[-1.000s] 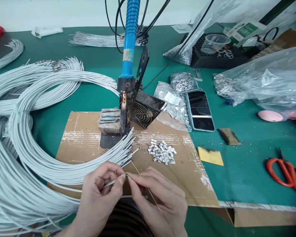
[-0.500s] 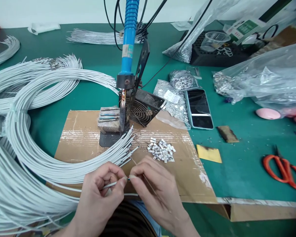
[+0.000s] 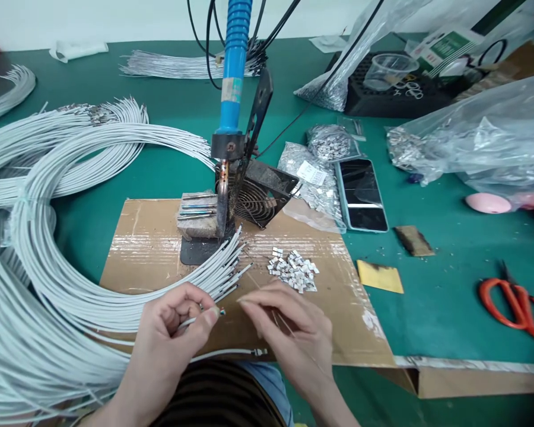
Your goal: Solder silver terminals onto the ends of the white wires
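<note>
My left hand (image 3: pixel 173 332) pinches the stripped end of one thin white wire (image 3: pixel 193 320) between thumb and forefinger, just in front of the fanned wire ends (image 3: pixel 231 267). My right hand (image 3: pixel 289 329) sits beside it on the cardboard sheet (image 3: pixel 146 249), fingers curled round a fine strand of solder wire (image 3: pixel 281 320) that runs back toward me. A small heap of metal terminals (image 3: pixel 292 270) lies just beyond the right fingertips. The blue-handled soldering iron (image 3: pixel 231 89) stands clamped upright behind the wires.
Large white wire coils (image 3: pixel 48 237) fill the left side. A small fan (image 3: pixel 258 201), bags of terminals (image 3: pixel 314 178), a phone (image 3: pixel 360 193), clear plastic bags (image 3: pixel 485 142), red scissors (image 3: pixel 516 305) and a yellow pad (image 3: pixel 380 276) lie on the green table.
My hands have drawn apart: the right fingertips left the wire tip and moved up and right toward the terminals. The left hand still holds the wire, slightly raised.
</note>
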The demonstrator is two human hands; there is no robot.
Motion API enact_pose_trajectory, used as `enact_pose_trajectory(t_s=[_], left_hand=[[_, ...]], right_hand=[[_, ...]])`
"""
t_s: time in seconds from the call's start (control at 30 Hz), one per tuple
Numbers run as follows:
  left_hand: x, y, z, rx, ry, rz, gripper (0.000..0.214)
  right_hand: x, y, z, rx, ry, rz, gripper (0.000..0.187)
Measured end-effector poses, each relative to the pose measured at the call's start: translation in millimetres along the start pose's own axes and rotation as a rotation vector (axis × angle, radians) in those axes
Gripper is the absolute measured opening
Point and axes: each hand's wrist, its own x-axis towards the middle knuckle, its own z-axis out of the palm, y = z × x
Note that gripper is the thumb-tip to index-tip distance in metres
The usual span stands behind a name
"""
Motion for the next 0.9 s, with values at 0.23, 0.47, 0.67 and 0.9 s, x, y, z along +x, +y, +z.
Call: enact_pose_trajectory(t_s=[0.23, 0.47, 0.67, 0.9], left_hand=[[-0.7, -0.9, 0.3, -0.019, -0.045, -0.019, 0.017], [-0.6, 1.6, 1.4, -0.032, -0.061, -0.054, 0.019], [-0.2, 0.7, 1.7, -0.016, -0.063, -0.052, 0.02], [0.1, 0.2, 2.2, -0.008, -0.059, -0.044, 0.02]], right_hand=[[4.6, -8.3, 10.6, 0.079, -0.068, -0.051, 0.024], [4.0, -9.1, 8.9, 0.084, -0.075, -0.092, 0.025], [4.8, -8.6, 6.4, 0.051, -0.075, -0.148, 0.025], [4.1, -7.3, 4.3, 0.029, -0.076, -0.151, 0.025]])
